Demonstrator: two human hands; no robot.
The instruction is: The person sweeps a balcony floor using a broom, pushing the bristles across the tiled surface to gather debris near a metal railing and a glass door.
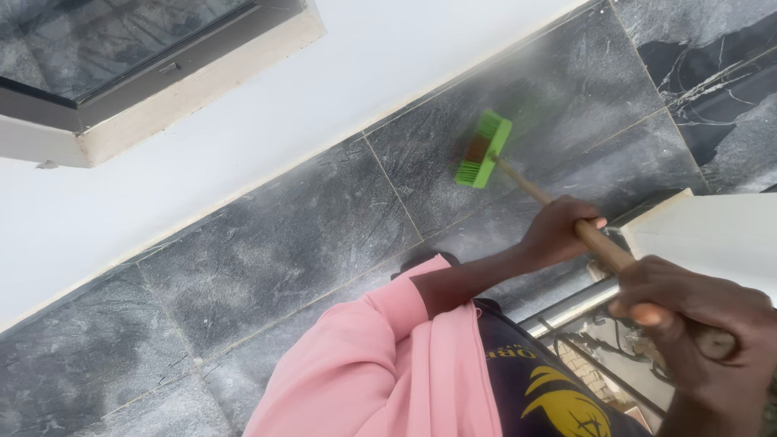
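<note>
Both my left hand (pixel 558 231) and right hand (pixel 688 311) close round the broom (pixel 484 150) handle. Light, stiff (head at 12 o'clock on tile (pixel 283 243)); grip mid-handle.

even daylight, soft detail, a tilted view

bright, diffuse daylight fills the scene, with no hard shadows on the dark tiled floor (pixel 283 243). the white wall (pixel 243 121) is close to overexposed and shows little texture. the glass pane (pixel 97 40) in the top left corner carries a dull reflection. the whole view is tilted, detail is soft and smeared, and the nearest hand (pixel 688 316) looks slightly blurred.
</note>
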